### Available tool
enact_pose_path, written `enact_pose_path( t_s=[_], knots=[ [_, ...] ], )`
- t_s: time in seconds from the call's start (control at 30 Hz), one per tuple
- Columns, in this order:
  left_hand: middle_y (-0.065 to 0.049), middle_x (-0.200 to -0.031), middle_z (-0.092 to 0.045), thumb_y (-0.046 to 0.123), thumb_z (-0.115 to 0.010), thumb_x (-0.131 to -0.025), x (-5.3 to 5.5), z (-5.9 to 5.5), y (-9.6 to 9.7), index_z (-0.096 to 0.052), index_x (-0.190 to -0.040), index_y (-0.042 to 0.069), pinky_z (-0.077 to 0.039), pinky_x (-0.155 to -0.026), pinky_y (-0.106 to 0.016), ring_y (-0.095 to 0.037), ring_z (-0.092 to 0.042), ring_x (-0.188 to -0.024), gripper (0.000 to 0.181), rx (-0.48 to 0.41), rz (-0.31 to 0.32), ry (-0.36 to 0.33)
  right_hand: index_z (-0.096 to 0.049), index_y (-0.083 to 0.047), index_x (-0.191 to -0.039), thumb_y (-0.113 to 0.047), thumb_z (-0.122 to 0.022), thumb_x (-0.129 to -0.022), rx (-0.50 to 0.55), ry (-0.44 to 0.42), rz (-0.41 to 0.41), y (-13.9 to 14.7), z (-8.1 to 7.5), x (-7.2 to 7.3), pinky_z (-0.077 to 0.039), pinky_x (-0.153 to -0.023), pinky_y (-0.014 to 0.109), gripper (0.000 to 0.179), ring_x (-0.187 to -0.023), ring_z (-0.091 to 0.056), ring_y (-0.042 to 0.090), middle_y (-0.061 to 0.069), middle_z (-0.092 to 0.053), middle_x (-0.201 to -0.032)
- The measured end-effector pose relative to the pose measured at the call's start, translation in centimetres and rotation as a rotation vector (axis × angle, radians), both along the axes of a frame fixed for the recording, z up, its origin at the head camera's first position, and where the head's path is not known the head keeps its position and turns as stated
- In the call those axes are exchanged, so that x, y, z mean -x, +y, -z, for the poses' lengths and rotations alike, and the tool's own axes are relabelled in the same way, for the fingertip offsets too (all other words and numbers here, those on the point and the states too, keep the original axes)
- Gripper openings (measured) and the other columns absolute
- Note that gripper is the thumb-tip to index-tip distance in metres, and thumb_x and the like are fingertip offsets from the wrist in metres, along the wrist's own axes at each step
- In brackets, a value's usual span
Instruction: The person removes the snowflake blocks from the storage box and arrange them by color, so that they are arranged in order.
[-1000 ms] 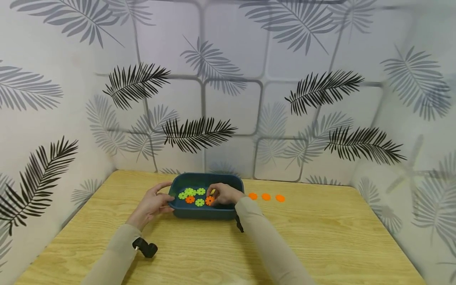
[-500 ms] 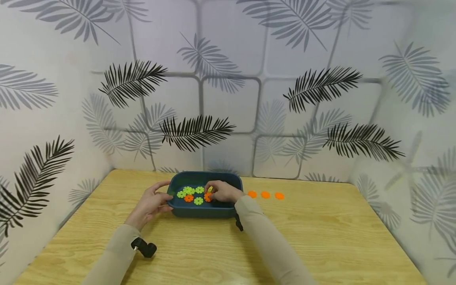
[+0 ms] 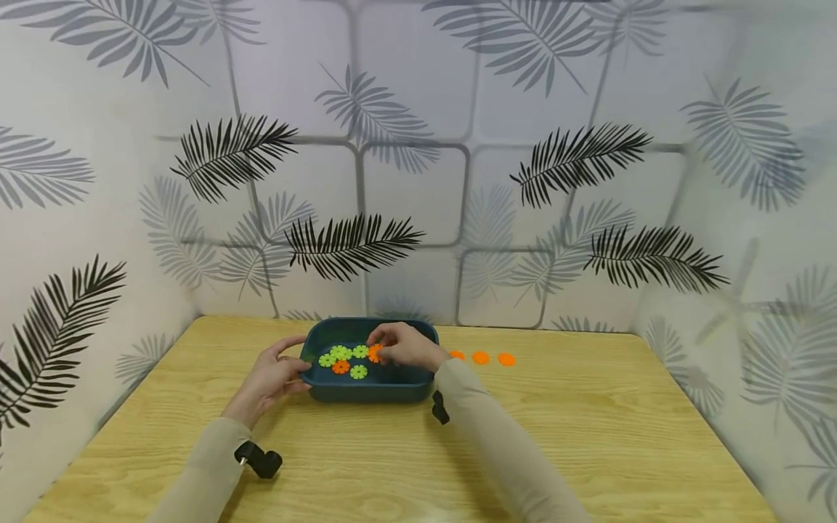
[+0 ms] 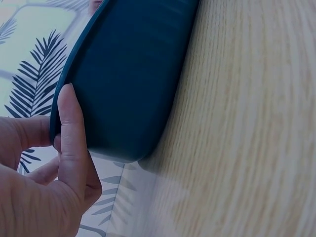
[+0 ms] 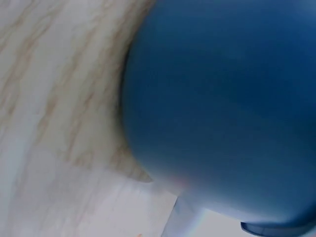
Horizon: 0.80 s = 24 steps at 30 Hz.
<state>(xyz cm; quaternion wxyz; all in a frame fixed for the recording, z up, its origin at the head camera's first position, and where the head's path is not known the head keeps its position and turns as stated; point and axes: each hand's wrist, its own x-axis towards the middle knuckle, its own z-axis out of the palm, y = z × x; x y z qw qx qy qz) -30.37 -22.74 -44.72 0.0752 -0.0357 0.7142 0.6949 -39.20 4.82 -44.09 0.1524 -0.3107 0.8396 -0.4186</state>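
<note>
left hand grips the dark blue tray by its left rim; right hand pinches orange notched disc above tray floor; green discs lie nearby.

- A light, wood-grained tabletop.
- A dark teal, round-cornered bin sits near its far edge.
- Three flat orange discs line up right of the bin.
</note>
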Motion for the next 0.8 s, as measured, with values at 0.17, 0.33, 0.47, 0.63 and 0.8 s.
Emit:
enact_pose_path(
  t_s=[0.17, 0.33, 0.47, 0.63, 0.8],
  knots=[
    [-0.013, -0.099, -0.061, 0.001, -0.055, -0.096, 0.0, 0.1, 0.0, -0.031, -0.153, 0.014, -0.061, -0.066, -0.03, -0.015, -0.066, -0.072, 0.063, -0.003, -0.014, -0.007, -0.067, -0.004, -0.121, -0.005, -0.056, -0.095, 0.031, -0.01, 0.006, 0.5, -0.3, -0.2, -0.05, -0.06, 0.03, 0.028, -0.078, -0.063, 0.026, 0.006, -0.07, -0.088],
    [-0.015, -0.1, -0.061, 0.0, -0.054, -0.096, 0.0, 0.2, 0.0, -0.032, -0.152, 0.015, -0.061, -0.065, -0.029, -0.016, -0.066, -0.072, 0.063, 0.001, -0.027, -0.016, -0.068, -0.005, -0.119, -0.005, -0.059, -0.095, 0.033, -0.006, 0.011, 1.0, -0.7, -0.4, -0.055, -0.065, 0.038, 0.025, -0.08, -0.066, 0.026, 0.007, -0.072, -0.091],
    [-0.015, -0.1, -0.06, 0.0, -0.055, -0.095, 0.1, 0.2, 0.0, -0.033, -0.152, 0.014, -0.061, -0.065, -0.029, -0.017, -0.066, -0.073, 0.063, -0.005, -0.03, -0.017, -0.068, -0.003, -0.119, -0.003, -0.059, -0.094, 0.04, 0.017, 0.002, 1.7, -1.2, -0.6, -0.056, -0.067, 0.042, 0.027, -0.074, -0.065, 0.024, 0.011, -0.072, -0.092],
    [-0.014, -0.099, -0.06, 0.0, -0.055, -0.095, 0.1, 0.2, 0.2, -0.033, -0.152, 0.014, -0.061, -0.065, -0.029, -0.016, -0.066, -0.073, 0.063, -0.006, -0.029, -0.018, -0.065, 0.002, -0.124, 0.0, -0.062, -0.092, 0.068, 0.004, -0.039, 2.8, -1.5, -0.8, -0.056, -0.074, 0.052, 0.032, -0.081, -0.064, 0.039, 0.016, -0.072, -0.104],
    [-0.014, -0.099, -0.06, 0.0, -0.054, -0.096, 0.1, 0.2, 0.2, -0.032, -0.152, 0.014, -0.061, -0.065, -0.029, -0.017, -0.067, -0.074, 0.063, -0.008, -0.028, -0.019, -0.063, 0.003, -0.126, 0.001, -0.069, -0.088, 0.109, -0.037, -0.065, 3.9, -1.7, -0.9, -0.057, -0.08, 0.053, 0.038, -0.091, -0.067, 0.039, 0.018, -0.068, -0.119]
  ],
)
